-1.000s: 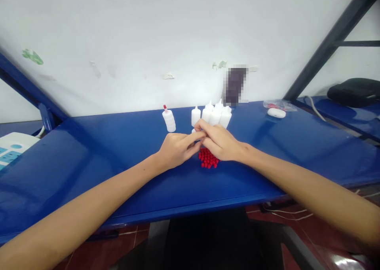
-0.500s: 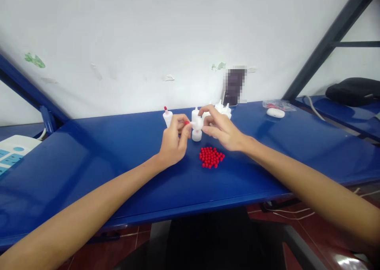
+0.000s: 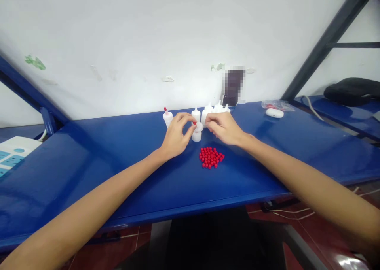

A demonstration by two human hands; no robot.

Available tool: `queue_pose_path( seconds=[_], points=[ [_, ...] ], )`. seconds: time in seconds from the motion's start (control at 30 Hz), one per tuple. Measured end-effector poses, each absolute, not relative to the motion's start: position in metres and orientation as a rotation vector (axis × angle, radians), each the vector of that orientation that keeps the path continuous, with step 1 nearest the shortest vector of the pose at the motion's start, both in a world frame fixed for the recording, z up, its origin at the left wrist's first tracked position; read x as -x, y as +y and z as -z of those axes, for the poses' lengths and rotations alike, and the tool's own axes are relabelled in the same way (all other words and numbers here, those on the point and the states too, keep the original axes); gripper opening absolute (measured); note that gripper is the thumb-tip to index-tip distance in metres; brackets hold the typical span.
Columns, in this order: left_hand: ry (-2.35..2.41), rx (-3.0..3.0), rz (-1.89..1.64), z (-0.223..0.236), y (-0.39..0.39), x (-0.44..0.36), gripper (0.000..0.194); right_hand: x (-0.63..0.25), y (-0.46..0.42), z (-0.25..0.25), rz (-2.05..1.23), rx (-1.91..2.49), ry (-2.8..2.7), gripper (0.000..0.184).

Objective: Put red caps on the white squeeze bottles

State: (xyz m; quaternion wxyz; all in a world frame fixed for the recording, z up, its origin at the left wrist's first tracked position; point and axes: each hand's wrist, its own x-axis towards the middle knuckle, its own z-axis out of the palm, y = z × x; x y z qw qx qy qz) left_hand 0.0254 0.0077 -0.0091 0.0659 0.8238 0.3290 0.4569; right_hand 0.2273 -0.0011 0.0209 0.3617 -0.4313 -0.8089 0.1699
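Observation:
My left hand (image 3: 177, 133) pinches the red tip (image 3: 194, 123) of a white nozzle lid between thumb and forefinger. The lid (image 3: 199, 127) is tilted, its round base turned to the right, just above an uncapped-looking white squeeze bottle (image 3: 196, 136); I cannot tell whether they touch. To the right of the lid, my right hand (image 3: 225, 127) has its fingers curled and pressed together; whatever they may hold is hidden. Nearer me lies a pile of small red caps (image 3: 211, 157). Behind my left hand stands a white bottle with a red tip (image 3: 168, 118).
Several white nozzle bottles (image 3: 196, 114) stand along the wall, partly behind my right hand. A blurred dark phone-like object (image 3: 234, 88) leans there. Farther right are a white earbud case (image 3: 274, 113) and a plastic bag (image 3: 279, 104). A white power strip (image 3: 18, 153) sits at left.
My hands have come apart from where they met. The red-tipped lid showed in my left hand and has shifted slightly right. My right hand's fingers, spread half a second ago, have closed.

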Motion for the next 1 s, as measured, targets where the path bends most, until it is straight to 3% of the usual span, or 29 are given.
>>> queue_pose_path(
  seconds=[0.17, 0.33, 0.53, 0.63, 0.77, 1.0],
  points=[
    [0.993, -2.470, -1.193, 0.009, 0.010, -0.023, 0.012, -0.228, -0.004, -0.026, -0.448, 1.218, -2.170, 0.024],
    [1.074, -2.604, -1.240, 0.007, 0.012, -0.018, 0.006, -0.229, -0.006, -0.027, -0.596, 1.312, -2.219, 0.029],
    [1.136, -2.738, -1.105, 0.005, 0.011, -0.013, 0.013, -0.231, -0.002, -0.023, -0.431, 1.217, -2.271, 0.024],
    [1.185, -2.772, -1.229, 0.005, 0.011, -0.011, 0.024, -0.234, 0.001, -0.017, -0.373, 1.109, -2.340, 0.014],
    [1.107, -2.800, -1.414, 0.008, 0.007, -0.011, 0.024, -0.234, 0.002, -0.011, -0.433, 0.988, -2.459, 0.024],
    [0.972, -3.084, -0.918, 0.014, -0.006, -0.012, 0.025, -0.225, 0.005, -0.003, -0.291, 1.032, -2.081, 0.015]
  ],
)
